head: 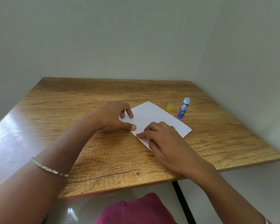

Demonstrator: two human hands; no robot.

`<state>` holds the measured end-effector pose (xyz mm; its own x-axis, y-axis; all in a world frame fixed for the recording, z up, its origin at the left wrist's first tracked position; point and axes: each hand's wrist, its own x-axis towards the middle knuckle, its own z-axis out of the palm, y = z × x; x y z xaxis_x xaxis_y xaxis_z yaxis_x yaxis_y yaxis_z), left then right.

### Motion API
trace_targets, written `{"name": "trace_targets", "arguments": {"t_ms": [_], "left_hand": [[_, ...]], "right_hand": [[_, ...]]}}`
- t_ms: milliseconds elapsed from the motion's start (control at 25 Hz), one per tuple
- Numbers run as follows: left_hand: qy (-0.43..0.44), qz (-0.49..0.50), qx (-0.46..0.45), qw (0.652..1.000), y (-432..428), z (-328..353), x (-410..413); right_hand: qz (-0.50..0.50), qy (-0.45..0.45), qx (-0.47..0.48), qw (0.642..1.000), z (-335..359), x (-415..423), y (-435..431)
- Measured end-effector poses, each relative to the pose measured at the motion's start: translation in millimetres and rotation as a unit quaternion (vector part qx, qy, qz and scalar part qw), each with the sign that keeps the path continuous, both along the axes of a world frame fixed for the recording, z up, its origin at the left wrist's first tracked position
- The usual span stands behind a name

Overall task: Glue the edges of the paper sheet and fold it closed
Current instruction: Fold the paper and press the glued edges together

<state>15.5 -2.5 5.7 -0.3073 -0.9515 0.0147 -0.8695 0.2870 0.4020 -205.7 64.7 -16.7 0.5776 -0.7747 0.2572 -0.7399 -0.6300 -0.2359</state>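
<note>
A wooden table (113,101) stands against plain pale walls (120,38).

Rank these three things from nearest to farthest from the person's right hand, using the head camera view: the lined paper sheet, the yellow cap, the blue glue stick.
1. Lined paper sheet: directly under the right hand, touching it.
2. Yellow cap: beyond the sheet's far edge, standing on the table.
3. Blue glue stick: just right of the cap, slightly farther out.

glue stick (184,108), cap (170,107) apparently block right
</note>
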Motion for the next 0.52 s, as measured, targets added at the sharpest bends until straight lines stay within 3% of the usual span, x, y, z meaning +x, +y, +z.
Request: {"name": "trace_targets", "arguments": {"t_ms": [240, 520], "left_hand": [[0.013, 0.006, 0.008, 1.0, 1, 0, 0], [-0.034, 0.003, -0.024, 0.999, 2, -1, -2]], "right_hand": [[-0.01, -0.092, -0.031, 0.995, -14, -31, 35], [-0.004, -0.113, -0.065, 0.992, -18, -44, 49]]}}
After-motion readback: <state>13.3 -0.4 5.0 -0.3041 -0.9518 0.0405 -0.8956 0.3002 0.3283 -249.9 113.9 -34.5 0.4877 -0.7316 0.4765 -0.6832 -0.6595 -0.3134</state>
